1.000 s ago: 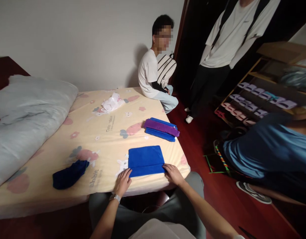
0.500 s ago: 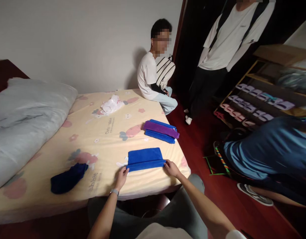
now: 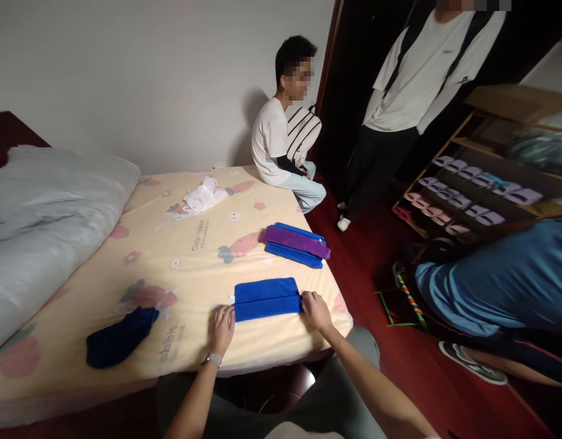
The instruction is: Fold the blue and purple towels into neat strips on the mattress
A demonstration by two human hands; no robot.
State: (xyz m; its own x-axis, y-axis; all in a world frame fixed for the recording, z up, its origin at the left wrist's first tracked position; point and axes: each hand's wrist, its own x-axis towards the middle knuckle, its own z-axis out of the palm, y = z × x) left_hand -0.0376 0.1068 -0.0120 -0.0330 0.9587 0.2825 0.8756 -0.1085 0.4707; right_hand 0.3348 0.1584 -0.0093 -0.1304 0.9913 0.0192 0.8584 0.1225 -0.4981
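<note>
A blue towel lies on the edge of the bed in front of me, with its near part folded over in a strip. My left hand rests at its left end, fingers laid down by the cloth and the thumb hidden. At the right end, my right hand has its bent fingers closed on the towel's edge, where a dark bit of cloth shows. Beyond it sits a purple folded towel on top of blue folded towels. A crumpled dark blue cloth is to the left.
The bed has a patterned sheet, a white plastic bag and a grey quilt. One person sits on the far corner with a backpack; another stands behind. A person in blue is at right, near a shoe rack.
The near strip of the blue towel has been laid down flatter and wider. My left hand has loosened from its pinch and spread its fingers. My right hand stays at the right end.
</note>
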